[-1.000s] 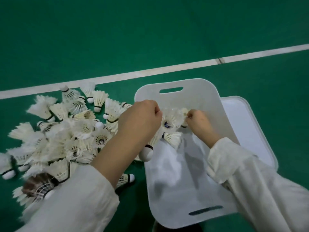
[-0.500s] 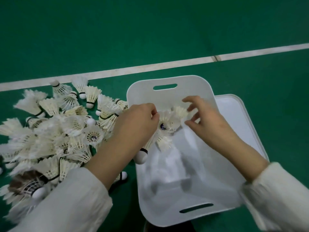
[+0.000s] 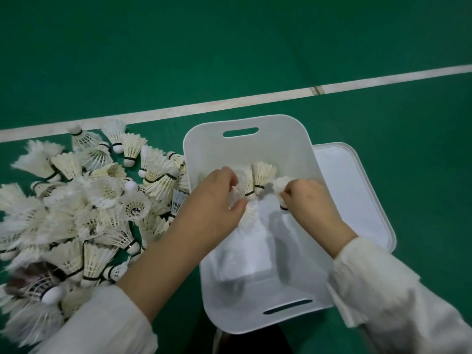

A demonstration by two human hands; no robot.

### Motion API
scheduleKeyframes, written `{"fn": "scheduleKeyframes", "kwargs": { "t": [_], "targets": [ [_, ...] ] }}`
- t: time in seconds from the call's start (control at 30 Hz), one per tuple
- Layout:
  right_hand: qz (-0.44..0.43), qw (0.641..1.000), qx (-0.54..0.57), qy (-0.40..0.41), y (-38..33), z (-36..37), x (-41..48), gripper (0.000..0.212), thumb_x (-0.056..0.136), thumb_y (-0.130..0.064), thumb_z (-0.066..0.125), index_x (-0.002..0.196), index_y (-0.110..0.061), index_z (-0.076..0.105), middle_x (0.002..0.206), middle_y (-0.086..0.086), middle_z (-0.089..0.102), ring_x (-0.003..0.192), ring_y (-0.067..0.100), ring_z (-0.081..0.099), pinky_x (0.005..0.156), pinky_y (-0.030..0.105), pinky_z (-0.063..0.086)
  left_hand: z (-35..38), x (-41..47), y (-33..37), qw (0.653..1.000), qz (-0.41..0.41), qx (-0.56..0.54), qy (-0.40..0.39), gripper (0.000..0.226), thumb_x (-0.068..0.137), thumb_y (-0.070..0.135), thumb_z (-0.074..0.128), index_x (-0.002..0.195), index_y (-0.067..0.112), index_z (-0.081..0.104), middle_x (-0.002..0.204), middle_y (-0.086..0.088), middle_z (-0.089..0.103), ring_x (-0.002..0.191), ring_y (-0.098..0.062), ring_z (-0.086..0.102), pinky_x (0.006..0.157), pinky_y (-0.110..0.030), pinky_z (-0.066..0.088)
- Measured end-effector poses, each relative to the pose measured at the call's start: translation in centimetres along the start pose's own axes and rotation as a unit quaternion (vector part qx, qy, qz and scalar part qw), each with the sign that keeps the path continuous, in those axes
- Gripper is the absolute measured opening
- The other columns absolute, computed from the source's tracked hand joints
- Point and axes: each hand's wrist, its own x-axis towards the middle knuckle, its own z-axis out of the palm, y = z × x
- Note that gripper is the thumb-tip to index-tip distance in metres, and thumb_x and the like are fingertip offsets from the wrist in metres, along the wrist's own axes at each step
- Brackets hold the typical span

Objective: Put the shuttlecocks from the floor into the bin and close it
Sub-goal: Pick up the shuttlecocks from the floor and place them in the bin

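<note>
A white bin (image 3: 245, 144) with slot handles stands open on the green floor. Over its far half my left hand (image 3: 217, 198) is shut on a bunch of white shuttlecocks (image 3: 258, 180), their feathers fanning upward. My right hand (image 3: 306, 200) is just to the right of the bunch, pinching one more shuttlecock (image 3: 281, 186) by its base. A large heap of shuttlecocks (image 3: 84, 208) lies on the floor left of the bin. The bin's inside looks white and blurred; I cannot make out its contents.
The bin's white lid (image 3: 357, 190) lies flat on the floor, partly under the bin's right side. A white court line (image 3: 281, 95) crosses the floor behind the bin and heap. My cream sleeves fill the lower corners of the view.
Both hands have moved over the bin with the bunch. My right hand went from spread fingers to a pinch on one shuttlecock. The bunch's feathers now point up.
</note>
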Motion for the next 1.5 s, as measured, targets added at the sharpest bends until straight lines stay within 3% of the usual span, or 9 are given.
{"fn": "scheduleKeyframes", "kwargs": {
  "t": [0.13, 0.3, 0.43, 0.6, 0.77, 0.87, 0.97, 1.23, 1.5],
  "targets": [
    [0.019, 1.0, -0.003, -0.021, -0.1, 2.7, 3.4, 0.014, 0.088, -0.003, 0.05, 0.087, 0.002, 0.062, 0.094, 0.023, 0.066, 0.09, 0.038, 0.062, 0.072, 0.035, 0.045, 1.3, -0.4, -0.9, 0.997, 0.064, 0.041, -0.003, 0.005, 0.087, 0.018, 0.059, 0.084, 0.017, 0.056, 0.087, 0.008, 0.048, 0.084, -0.015, 0.05, 0.075, -0.031, 0.044],
    [0.059, 0.995, 0.073, -0.031, -0.3, 4.3, 5.9, 0.018, 0.09, -0.01, 0.05, 0.095, 0.003, 0.061, 0.099, 0.025, 0.065, 0.092, 0.039, 0.06, 0.074, 0.034, 0.044, 1.4, -0.2, -1.7, 0.989, 0.117, 0.086, 0.022, 0.003, 0.075, 0.011, 0.072, 0.076, 0.01, 0.069, 0.079, -0.003, 0.062, 0.083, -0.026, 0.054, 0.07, -0.039, 0.047],
    [0.072, 0.985, 0.138, -0.07, -0.8, 3.3, 5.1, 0.026, 0.09, -0.014, 0.052, 0.113, -0.001, 0.053, 0.109, 0.023, 0.062, 0.098, 0.038, 0.058, 0.082, 0.037, 0.045, 1.5, 0.2, -2.2, 0.992, 0.082, 0.094, -0.007, 0.009, 0.088, 0.011, 0.059, 0.093, 0.009, 0.066, 0.093, -0.005, 0.061, 0.093, -0.023, 0.046, 0.08, -0.039, 0.043],
    [-0.038, 0.991, 0.113, -0.061, -2.2, -1.1, 0.5, 0.05, 0.091, -0.017, 0.054, 0.137, -0.017, 0.035, 0.106, 0.012, 0.064, 0.094, 0.029, 0.059, 0.079, 0.034, 0.043, 1.4, 0.3, -2.2, 0.993, 0.069, 0.097, -0.015, 0.015, 0.093, 0.015, 0.052, 0.102, 0.011, 0.063, 0.103, -0.002, 0.058, 0.101, -0.021, 0.046, 0.085, -0.037, 0.042],
    [-0.152, 0.94, 0.277, -0.127, -4.1, -2.8, -4.7, 0.036, 0.089, -0.022, 0.058, 0.121, -0.036, 0.049, 0.082, -0.012, 0.059, 0.066, 0.011, 0.059, 0.065, 0.015, 0.045, 0.8, 0.0, -1.0, 0.993, 0.079, 0.089, -0.011, 0.018, 0.093, 0.022, 0.049, 0.105, 0.018, 0.062, 0.104, 0.004, 0.056, 0.104, -0.015, 0.048, 0.08, -0.034, 0.044],
    [-0.14, 0.955, 0.256, -0.048, -3.5, -1.8, -3.9, 0.007, 0.09, -0.022, 0.058, 0.096, -0.019, 0.06, 0.081, -0.008, 0.059, 0.07, 0.014, 0.058, 0.066, 0.025, 0.047, 0.4, -0.3, -0.9, 0.989, 0.116, 0.088, 0.003, 0.018, 0.092, 0.021, 0.051, 0.106, 0.017, 0.062, 0.107, 0.003, 0.058, 0.105, -0.017, 0.049, 0.08, -0.031, 0.042],
    [-0.102, 0.98, 0.173, 0.005, -1.9, -1.0, -2.5, 0.007, 0.088, -0.022, 0.06, 0.086, -0.016, 0.059, 0.083, 0.002, 0.059, 0.074, 0.022, 0.055, 0.067, 0.031, 0.041, -1.5, -0.9, -1.4, 0.986, 0.118, 0.089, 0.072, 0.022, 0.092, 0.023, 0.051, 0.112, 0.015, 0.058, 0.11, 0.0, 0.057, 0.102, -0.019, 0.051, 0.08, -0.032, 0.042],
    [-0.067, 0.996, 0.0, -0.053, -1.1, 3.0, 0.6, 0.017, 0.092, -0.018, 0.05, 0.1, -0.007, 0.061, 0.102, 0.015, 0.064, 0.095, 0.034, 0.059, 0.078, 0.036, 0.045, -5.2, -2.7, -7.3, 0.977, -0.067, 0.2, 0.03, 0.017, 0.093, 0.035, 0.043, 0.095, 0.023, 0.055, 0.087, 0.004, 0.061, 0.075, -0.018, 0.056, 0.064, -0.035, 0.05],
    [-0.051, 0.996, -0.019, -0.076, -3.5, 4.1, 2.6, 0.022, 0.094, -0.018, 0.046, 0.111, -0.01, 0.058, 0.11, 0.015, 0.063, 0.102, 0.034, 0.058, 0.081, 0.035, 0.045, -4.5, -1.7, -11.1, 0.974, -0.089, 0.198, -0.069, 0.019, 0.093, 0.033, 0.045, 0.095, 0.021, 0.059, 0.087, 0.001, 0.064, 0.074, -0.017, 0.058, 0.067, -0.036, 0.053]
  ]
}}
